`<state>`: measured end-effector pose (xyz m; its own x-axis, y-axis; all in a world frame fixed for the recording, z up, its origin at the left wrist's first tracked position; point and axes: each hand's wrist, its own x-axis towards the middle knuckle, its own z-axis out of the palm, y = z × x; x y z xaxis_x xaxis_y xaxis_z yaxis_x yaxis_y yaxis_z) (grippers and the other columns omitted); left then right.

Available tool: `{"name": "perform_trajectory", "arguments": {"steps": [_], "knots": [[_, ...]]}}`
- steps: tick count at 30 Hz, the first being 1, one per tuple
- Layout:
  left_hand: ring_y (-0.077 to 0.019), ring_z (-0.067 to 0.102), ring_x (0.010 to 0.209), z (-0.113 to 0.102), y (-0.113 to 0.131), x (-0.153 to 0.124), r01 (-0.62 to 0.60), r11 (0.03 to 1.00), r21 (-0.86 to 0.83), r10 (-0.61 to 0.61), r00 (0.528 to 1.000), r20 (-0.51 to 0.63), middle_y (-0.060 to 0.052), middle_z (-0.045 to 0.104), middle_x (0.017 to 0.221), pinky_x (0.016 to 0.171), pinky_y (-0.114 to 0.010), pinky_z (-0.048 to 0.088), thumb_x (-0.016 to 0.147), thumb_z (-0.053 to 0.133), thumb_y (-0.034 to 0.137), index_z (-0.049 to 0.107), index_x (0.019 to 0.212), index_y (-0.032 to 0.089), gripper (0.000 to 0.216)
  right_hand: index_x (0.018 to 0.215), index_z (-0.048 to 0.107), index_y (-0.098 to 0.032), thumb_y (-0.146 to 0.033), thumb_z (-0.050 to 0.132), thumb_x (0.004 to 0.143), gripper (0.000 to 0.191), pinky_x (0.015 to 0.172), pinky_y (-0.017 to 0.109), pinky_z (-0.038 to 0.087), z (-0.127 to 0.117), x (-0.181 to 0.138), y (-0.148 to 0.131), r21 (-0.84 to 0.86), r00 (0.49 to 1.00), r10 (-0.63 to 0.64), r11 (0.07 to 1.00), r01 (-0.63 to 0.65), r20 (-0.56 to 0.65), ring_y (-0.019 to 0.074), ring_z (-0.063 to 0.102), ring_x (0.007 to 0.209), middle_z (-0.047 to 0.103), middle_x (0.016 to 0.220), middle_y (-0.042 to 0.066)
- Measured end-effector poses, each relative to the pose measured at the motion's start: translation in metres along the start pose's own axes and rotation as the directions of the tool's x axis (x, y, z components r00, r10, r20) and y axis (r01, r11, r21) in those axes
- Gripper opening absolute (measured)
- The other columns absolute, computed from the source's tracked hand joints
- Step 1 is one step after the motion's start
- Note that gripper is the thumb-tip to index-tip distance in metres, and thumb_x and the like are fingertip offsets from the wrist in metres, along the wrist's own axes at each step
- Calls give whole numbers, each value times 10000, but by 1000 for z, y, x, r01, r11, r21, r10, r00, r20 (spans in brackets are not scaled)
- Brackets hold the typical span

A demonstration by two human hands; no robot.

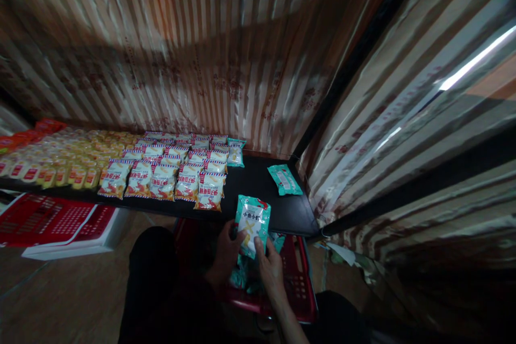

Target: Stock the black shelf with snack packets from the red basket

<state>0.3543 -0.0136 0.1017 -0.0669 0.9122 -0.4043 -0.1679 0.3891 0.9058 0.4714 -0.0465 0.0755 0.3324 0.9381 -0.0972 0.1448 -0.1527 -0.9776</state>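
Between both hands I hold a teal and white snack bag [252, 221] upright, its printed front facing me. My left hand [229, 250] grips its lower left edge, thumb on the front. On the lower right edge, my right hand [269, 264] pinches it the same way. Below lies a red plastic basket [300, 285], with more teal bags [238, 275] partly hidden by my hands. Another teal bag [284, 179] rests flat on the black shelf [252, 180]. One more teal bag [236, 152] stands at the back, beside rows of white and red snack bags [163, 180].
Yellow packets [86, 164] and orange packs [24, 137] fill the shelf's left part. Beneath it, a red crate [52, 220] and a white box [72, 249] sit on the floor. Striped curtains [226, 54] hang behind and to the right, with dark frame posts [342, 80].
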Motion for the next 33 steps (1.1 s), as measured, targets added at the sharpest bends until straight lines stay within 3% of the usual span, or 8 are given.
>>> {"name": "perform_trajectory", "arguments": {"steps": [7, 10, 12, 16, 19, 22, 29, 33], "knots": [[-190, 653, 780, 0, 10, 16, 41, 999, -2, -42, 995, -87, -92, 630, 1161, 593, -233, 489, 677, 689, 280, 558, 1166, 176, 516, 976, 659, -172, -609, 558, 735, 510, 747, 333, 519, 4, 20, -6, 18, 999, -34, 999, 33, 30, 252, 657, 860, 728, 899, 80], [-261, 622, 995, 3, 11, 24, 1, 1000, 6, 0, 992, -126, -113, 592, 1233, 732, -285, 513, 680, 665, 236, 576, 1146, 165, 479, 941, 654, -157, -614, 572, 715, 516, 733, 335, 520, 4, 29, -8, 16, 999, -25, 1000, 24, 48, 262, 662, 838, 731, 877, 95], [-288, 546, 1142, 5, 11, 29, -53, 999, -1, 52, 988, -146, -112, 580, 1251, 873, -328, 486, 683, 643, 211, 591, 1119, 173, 441, 907, 657, -155, -604, 575, 718, 494, 712, 331, 518, 5, 35, -8, -9, 998, -35, 999, 35, 60, 263, 662, 812, 732, 845, 95], [-276, 429, 1275, 10, 11, 39, -162, 984, 79, 173, 972, -157, -100, 563, 1272, 1088, -364, 310, 687, 587, 160, 579, 1141, 191, 455, 907, 669, -172, -568, 561, 753, 438, 720, 324, 509, 6, 50, -9, -50, 993, -92, 994, 95, 69, 249, 659, 806, 731, 855, 75], [-269, 419, 1283, 13, 11, 46, -251, 940, 230, 285, 950, -129, -135, 529, 1306, 1124, -361, 240, 702, 531, 138, 515, 1239, 147, 537, 872, 678, -183, -559, 550, 764, 411, 694, 308, 497, 8, 62, -12, -108, 991, -119, 986, 126, 68, 234, 649, 761, 723, 794, 53], [-280, 414, 1282, 17, 9, 54, -304, 890, 340, 353, 931, -93, -179, 492, 1328, 1111, -378, 260, 719, 488, 137, 452, 1303, 98, 587, 853, 692, -182, -572, 545, 753, 429, 667, 297, 483, 10, 76, -14, -188, 991, -129, 973, 135, 41, 224, 636, 720, 719, 780, 54], [-267, 372, 1311, 23, 0, 78, -371, 822, 433, 437, 897, -61, -180, 442, 1379, 1117, -377, 255, 746, 452, 139, 418, 1338, 84, 595, 791, 708, -173, -581, 523, 740, 451, 688, 317, 476, 17, 108, -9, -292, 968, -247, 929, 227, -35, 237, 629, 747, 693, 805, 94], [-264, 254, 1386, 26, -5, 87, -422, 776, 469, 480, 877, -4, -166, 328, 1473, 1142, -386, 211, 743, 445, 120, 416, 1349, 87, 607, 806, 717, -184, -591, 507, 746, 462, 705, 327, 477, 23, 124, -6, -281, 967, -252, 932, 231, -39, 238, 631, 760, 701, 829, 100]]}}
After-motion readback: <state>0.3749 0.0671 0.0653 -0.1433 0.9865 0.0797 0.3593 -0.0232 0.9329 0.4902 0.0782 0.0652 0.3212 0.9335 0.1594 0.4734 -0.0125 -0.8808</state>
